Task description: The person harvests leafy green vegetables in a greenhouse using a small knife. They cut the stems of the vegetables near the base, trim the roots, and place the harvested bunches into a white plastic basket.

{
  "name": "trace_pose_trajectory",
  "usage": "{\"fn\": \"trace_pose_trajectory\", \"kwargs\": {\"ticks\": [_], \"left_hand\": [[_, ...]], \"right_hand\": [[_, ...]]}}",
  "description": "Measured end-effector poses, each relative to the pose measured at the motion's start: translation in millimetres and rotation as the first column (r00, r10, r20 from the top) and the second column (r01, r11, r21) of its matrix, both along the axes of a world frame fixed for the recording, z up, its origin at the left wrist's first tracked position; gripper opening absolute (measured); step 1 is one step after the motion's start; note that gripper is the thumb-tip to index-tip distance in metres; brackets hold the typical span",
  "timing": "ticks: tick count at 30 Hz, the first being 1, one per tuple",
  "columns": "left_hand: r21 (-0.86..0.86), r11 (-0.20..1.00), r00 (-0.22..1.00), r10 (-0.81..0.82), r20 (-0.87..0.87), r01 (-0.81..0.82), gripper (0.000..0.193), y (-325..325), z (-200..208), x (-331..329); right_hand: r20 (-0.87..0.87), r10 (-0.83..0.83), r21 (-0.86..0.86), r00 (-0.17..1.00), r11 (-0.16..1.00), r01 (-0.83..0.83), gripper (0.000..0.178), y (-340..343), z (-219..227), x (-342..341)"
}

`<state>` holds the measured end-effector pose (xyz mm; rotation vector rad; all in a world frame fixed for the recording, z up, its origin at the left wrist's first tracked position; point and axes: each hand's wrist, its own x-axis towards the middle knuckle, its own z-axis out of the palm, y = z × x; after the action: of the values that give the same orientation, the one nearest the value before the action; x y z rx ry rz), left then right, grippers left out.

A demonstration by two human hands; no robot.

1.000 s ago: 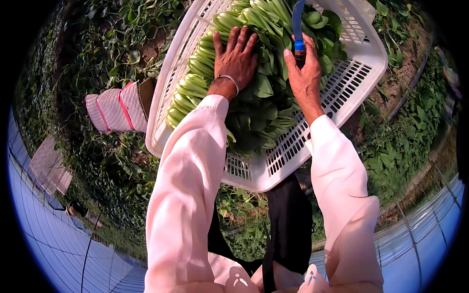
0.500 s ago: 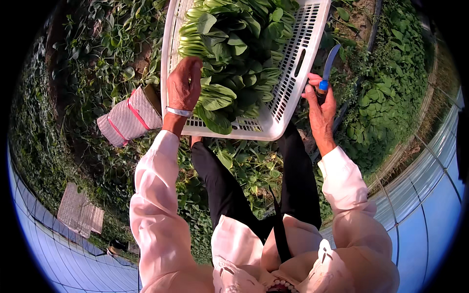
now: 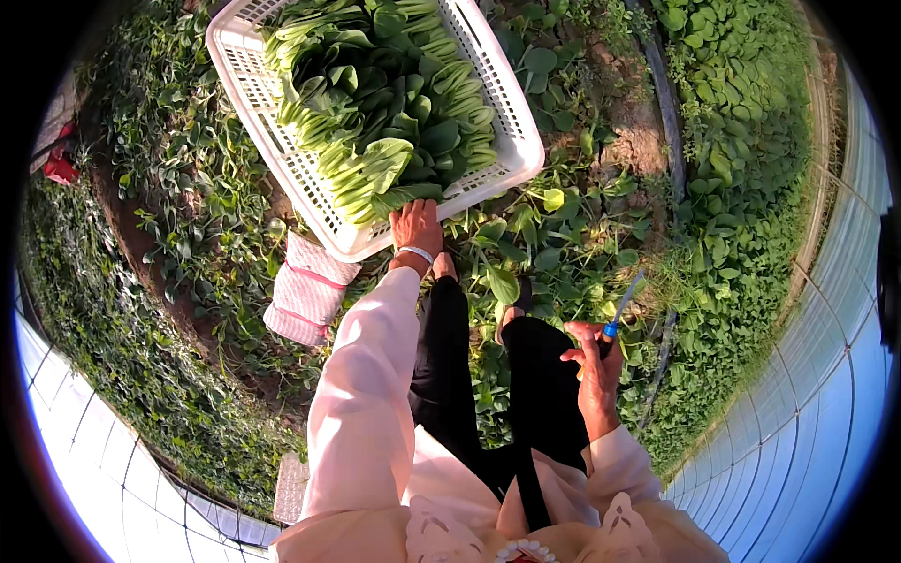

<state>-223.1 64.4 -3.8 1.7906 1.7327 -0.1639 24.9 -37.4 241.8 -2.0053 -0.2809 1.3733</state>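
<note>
A white slotted plastic basket [image 3: 518, 155] stands tilted at an angle in front of me. Rows of leafy greens, pak choi by the look of their pale stalks [image 3: 352, 178], fill most of it. My left hand [image 3: 416, 228] grips the basket's near rim, fingers curled over the edge beside the leaves; the thumb is hidden. To the right, above my thigh, my right hand [image 3: 599, 371] holds a small knife [image 3: 626, 305] with a blue collar. Its thin blade points up and away, apart from the basket. Some right-hand fingers stick out loosely.
A rolled pale pad [image 3: 305, 291] with pink bands lies left of my legs. Low green plants cover the ground around my feet. A dark hose [image 3: 668, 122] runs along the right, beside a denser leafy bed [image 3: 737, 216]. Clear sheeting [image 3: 779, 403] curves beyond it.
My left hand has gone from the greens to the basket's near rim. The basket now sits farther left and is turned. My right hand, still with the knife, is lower and closer to me.
</note>
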Motion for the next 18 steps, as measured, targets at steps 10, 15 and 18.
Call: {"fn": "trace_pose_trajectory", "kwargs": {"ticks": [10,15,18], "left_hand": [[-0.19,0.98,0.993,-0.082,-0.087,0.064,0.026,18,-67,-42],[-0.235,0.97,0.996,-0.072,-0.057,0.057,0.028,31,-36,-4],[-0.182,0.983,0.995,0.033,0.096,-0.015,0.021,16,-22,24]], "right_hand": [[-0.035,-0.447,-0.136,0.894,0.888,0.439,0.015,-230,-39,94],[0.125,-0.571,-0.245,0.811,0.775,0.583,0.023,-428,-59,138],[0.156,-0.677,-0.317,0.719,0.655,0.686,0.024,-527,-67,142]]}}
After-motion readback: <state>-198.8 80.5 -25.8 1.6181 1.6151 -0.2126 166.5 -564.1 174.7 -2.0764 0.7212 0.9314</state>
